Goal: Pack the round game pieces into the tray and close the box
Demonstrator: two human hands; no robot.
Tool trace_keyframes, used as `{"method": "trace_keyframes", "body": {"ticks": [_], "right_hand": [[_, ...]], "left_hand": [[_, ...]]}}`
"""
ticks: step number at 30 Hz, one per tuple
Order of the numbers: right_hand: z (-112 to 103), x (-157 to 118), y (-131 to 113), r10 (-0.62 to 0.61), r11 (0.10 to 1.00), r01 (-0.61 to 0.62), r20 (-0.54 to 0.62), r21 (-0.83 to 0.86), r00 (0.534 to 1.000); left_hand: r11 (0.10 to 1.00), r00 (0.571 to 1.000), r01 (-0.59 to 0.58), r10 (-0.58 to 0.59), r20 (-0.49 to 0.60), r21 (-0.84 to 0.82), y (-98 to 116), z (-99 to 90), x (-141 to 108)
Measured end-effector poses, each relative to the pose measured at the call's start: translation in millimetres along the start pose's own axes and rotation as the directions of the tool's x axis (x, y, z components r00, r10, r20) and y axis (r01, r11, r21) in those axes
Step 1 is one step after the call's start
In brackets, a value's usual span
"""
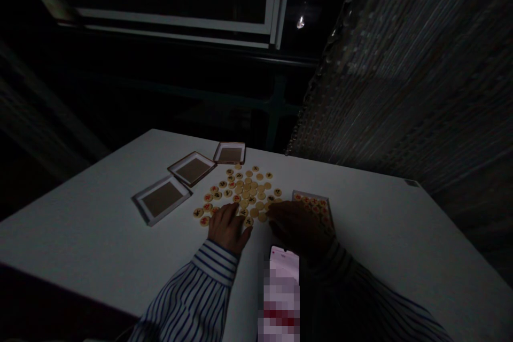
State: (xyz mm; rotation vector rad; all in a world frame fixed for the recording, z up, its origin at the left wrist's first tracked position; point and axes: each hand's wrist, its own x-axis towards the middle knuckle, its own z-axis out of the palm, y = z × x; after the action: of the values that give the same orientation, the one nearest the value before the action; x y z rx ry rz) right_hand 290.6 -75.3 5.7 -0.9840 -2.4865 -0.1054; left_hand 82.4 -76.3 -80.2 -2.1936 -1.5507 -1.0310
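Xiangqi pieces, round and wooden with red or black characters, lie loosely spread over the white table; several show blank faces. My left hand rests at the near left edge of the spread, fingers stretched over the pieces and thumb apart. At the near right edge, my right hand reaches leftward in shadow, its fingers extended over pieces and its fingertips touching or just above them. Beside it, a shallow box holds rows of pieces with red characters, partly hidden by that hand.
Three shallow trays, a grey one, a brown-rimmed one and a smaller one, sit left of and behind the pieces. A lit phone lies near me. A bead curtain hangs at the right beyond the white table.
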Motion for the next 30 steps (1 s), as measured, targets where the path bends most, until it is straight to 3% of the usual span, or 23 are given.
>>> {"method": "trace_keyframes", "body": {"ticks": [15, 25, 30], "right_hand": [[1.2, -2.6, 2.8, -0.027, 0.999, 0.027, -0.018, -0.02, 0.999], [-1.6, -4.1, 3.9, -0.018, 1.0, 0.018, -0.042, -0.014, 0.999], [-7.0, -2.3, 3.2, 0.015, 1.0, -0.015, 0.04, -0.02, 0.999]], "left_hand": [[1.0, 0.998, 0.016, -0.016, 0.06, 0.007, 3.8, -1.2, 1.7], [0.998, 1.0, -0.029, 0.029, 0.002, -0.049, 4.2, -3.4, 4.3], [0.995, 0.996, -0.084, 0.082, -0.023, -0.063, 3.2, -8.3, 8.5]]}}
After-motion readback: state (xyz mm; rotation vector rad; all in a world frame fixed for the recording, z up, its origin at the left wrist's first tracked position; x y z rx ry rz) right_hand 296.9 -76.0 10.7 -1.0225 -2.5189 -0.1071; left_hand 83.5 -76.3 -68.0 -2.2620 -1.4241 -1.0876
